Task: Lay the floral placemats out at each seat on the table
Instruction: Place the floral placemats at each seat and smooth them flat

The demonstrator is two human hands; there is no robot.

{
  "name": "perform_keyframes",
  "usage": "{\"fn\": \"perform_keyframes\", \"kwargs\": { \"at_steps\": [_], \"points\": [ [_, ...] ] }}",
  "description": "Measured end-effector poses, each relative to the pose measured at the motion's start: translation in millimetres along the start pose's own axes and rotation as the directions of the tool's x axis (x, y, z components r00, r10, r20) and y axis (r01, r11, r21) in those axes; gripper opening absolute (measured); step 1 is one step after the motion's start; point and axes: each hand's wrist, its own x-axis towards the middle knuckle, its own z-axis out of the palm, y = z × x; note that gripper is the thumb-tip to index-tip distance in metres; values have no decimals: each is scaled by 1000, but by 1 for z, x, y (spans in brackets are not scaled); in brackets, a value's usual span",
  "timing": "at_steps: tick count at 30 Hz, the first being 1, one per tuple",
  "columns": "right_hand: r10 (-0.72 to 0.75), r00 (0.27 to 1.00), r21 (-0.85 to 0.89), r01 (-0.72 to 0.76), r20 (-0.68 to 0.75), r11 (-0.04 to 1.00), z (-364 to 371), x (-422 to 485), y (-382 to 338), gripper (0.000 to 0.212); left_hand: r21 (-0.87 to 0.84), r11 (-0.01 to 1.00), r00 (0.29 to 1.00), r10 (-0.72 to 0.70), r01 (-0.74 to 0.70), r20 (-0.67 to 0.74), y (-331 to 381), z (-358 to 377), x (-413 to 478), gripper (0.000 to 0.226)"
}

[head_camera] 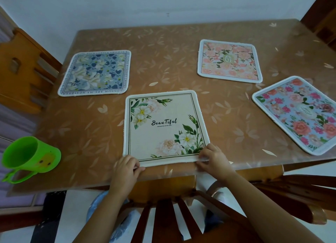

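Over slatted dark-wood chair back [169,222], reaching to the near table edge: left hand [125,167] and right hand [212,159] each pinching, fingers curled, a near corner of the square, round-cornered cream placemat [163,126] reading "Beautiful", lying flat on the glossy leaf-patterned table [163,42]. Also lying flat: blue placemat [95,72] far left, bordered "WITHERED CHERRY"; peach placemat [230,60] far right; rose placemat [298,113] right. Sitting near left, green plastic mug [31,155].

Four square floral placemats, rounded corners, flat on table [163,51], none touching. Cream placemat [163,126], white blooms, "Beautiful" script: near edge, centre; near corners pinched by left hand [125,167], right hand [212,159]. Blue-grey placemat [94,73], lettered border: far left. Peach-pink placemat [229,60]: far right. Light-blue placemat [298,113], pink and orange roses: right edge, askew.
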Motion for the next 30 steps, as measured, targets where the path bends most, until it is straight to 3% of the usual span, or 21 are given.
{"fn": "perform_keyframes", "kwargs": {
  "at_steps": [21, 25, 30],
  "points": [
    [26, 1000, -12, -26, -14, 1000, 2, 1, 1, 10, -35, 997, 997, -66, 65, -29, -1, 10, 0, 20],
    [-37, 998, -149, 28, -57, 988, 7, 1, -5, 27, -44, 999, 997, -19, 15, -81, 10, 17, 5, 28],
    [-84, 989, -203, 108, 120, 973, 29, 16, -19, 59, 152, 988, 991, -45, 26, 125, 28, 44, 19, 65]
  ]
}}
